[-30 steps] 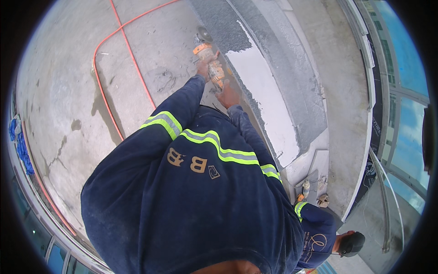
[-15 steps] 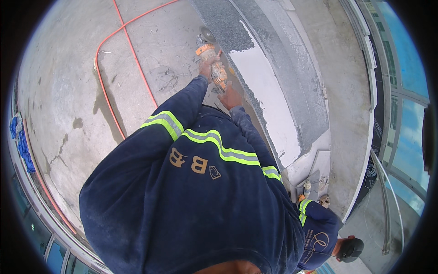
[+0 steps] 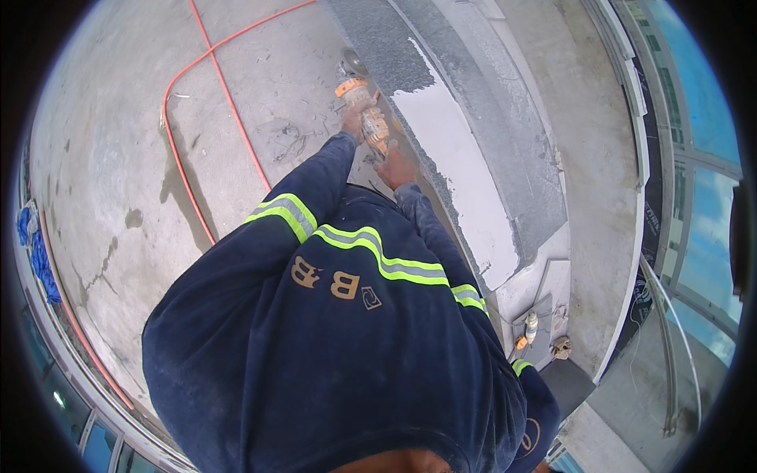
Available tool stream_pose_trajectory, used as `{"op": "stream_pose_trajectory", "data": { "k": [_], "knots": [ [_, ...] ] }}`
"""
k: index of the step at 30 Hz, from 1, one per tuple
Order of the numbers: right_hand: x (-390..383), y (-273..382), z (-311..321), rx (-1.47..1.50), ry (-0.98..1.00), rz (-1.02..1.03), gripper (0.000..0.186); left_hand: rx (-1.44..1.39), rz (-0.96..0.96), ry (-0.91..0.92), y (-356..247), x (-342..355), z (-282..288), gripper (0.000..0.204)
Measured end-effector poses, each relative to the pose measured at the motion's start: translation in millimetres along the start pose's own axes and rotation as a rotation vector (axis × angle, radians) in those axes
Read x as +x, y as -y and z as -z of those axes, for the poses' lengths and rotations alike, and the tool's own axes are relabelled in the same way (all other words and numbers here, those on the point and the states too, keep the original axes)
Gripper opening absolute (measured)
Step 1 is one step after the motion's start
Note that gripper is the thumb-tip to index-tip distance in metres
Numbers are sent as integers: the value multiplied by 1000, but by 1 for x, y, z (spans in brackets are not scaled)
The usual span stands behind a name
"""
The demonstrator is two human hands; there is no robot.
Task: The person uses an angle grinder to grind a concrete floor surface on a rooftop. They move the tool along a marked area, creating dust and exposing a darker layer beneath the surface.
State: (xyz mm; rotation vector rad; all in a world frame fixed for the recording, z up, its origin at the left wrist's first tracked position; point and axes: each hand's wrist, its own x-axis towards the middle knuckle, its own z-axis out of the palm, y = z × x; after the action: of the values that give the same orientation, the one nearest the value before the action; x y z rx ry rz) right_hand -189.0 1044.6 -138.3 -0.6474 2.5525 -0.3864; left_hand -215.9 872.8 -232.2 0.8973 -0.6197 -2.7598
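Both of my hands hold a dusty orange-and-grey angle grinder (image 3: pixel 373 126), its round disc at the far end, close against the long edge of a dark grey stone slab (image 3: pixel 371 43). My left hand (image 3: pixel 354 118) is wrapped round the front of the body. Farther back, my right hand (image 3: pixel 397 167) is closed on the rear of the handle. Whether the disc touches the slab edge cannot be made out. A white band (image 3: pixel 449 146) with ragged edges runs along the slab, beside the grinder.
Orange-red hose (image 3: pixel 229 87) crosses the concrete floor (image 3: pixel 102 142) on the left. At the lower right lie an orange-and-white power tool (image 3: pixel 527 331) and pieces of grey slab. A co-worker's dark sleeve (image 3: pixel 540 410) shows there. Glass panels (image 3: pixel 702 229) stand at the far right.
The co-worker has shifted toward the lower edge; their cap is out of view, and the power tool there is now more exposed. My hands and the grinder stay nearly in place.
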Motion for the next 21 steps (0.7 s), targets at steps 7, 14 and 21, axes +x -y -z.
{"op": "stream_pose_trajectory", "data": {
  "k": [7,14,21],
  "knots": [
    [-3,0,3,-8,-11,24,69,1,-35,3,1,-3,-1,30],
    [-9,1,6,42,76,-23,75,16,-6,-25,3,-9,0,31],
    [-12,-1,4,32,59,-21,67,27,-12,-21,3,-16,-3,32]
  ]
}}
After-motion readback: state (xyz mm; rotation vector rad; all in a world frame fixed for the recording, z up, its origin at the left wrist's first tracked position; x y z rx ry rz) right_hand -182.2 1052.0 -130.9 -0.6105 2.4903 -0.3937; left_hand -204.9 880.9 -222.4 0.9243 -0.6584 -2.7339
